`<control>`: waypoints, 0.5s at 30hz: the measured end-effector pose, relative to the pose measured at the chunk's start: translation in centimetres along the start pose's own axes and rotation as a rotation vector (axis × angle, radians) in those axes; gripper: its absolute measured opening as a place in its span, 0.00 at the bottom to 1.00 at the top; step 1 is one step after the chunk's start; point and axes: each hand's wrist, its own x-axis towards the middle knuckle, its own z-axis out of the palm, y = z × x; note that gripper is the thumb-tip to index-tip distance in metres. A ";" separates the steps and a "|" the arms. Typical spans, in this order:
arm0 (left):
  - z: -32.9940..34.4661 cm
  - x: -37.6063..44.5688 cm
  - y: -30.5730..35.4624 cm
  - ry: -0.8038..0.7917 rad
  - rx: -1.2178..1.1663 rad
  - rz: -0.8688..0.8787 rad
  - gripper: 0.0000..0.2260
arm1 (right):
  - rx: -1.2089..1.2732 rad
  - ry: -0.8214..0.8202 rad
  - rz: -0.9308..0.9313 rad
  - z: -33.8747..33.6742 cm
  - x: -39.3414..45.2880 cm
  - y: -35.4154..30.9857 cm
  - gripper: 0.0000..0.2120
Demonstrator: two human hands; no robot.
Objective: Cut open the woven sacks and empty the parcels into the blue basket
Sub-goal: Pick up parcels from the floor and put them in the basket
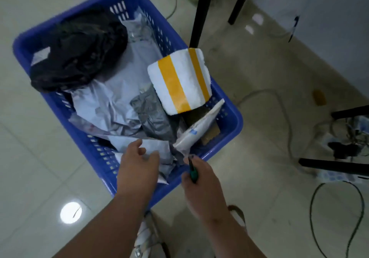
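Although no woven sack shows anywhere in this view, the blue basket (225, 116) in front of you on the tiled floor (40, 158) is already well filled, so I judge the emptying to be far along for at least one sack; whether more sacks wait to be cut, you cannot tell from here. A crumpled black bag (79, 46) sits at the far left corner of the basket. Pale grey mailers (111, 100) spread across the middle, with a darker grey mailer (151, 114) lying over them. A white foam parcel (179, 80) with yellow tape stripes leans against the right wall and rises above the rim. Below it a white padded envelope (201, 128) slants down toward your hands, and a bit of brown cardboard (210, 135) shows beneath it.

Your left hand (137, 167) hangs over the near end of the basket, fingers loosely spread and grasping nothing. Your right hand (201, 179) is closed around a green-handled cutter (192, 172), its tip pointing at the lower end of the envelope; whether the hand also pinches that end is not clear.

Black table legs (201, 12) and loose cables (337, 213) lie to your right, well apart from the basket.
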 end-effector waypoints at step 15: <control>-8.6 8.4 -3.5 0.039 -0.036 -0.302 0.34 | -0.006 -0.018 0.421 6.0 4.6 1.9 0.28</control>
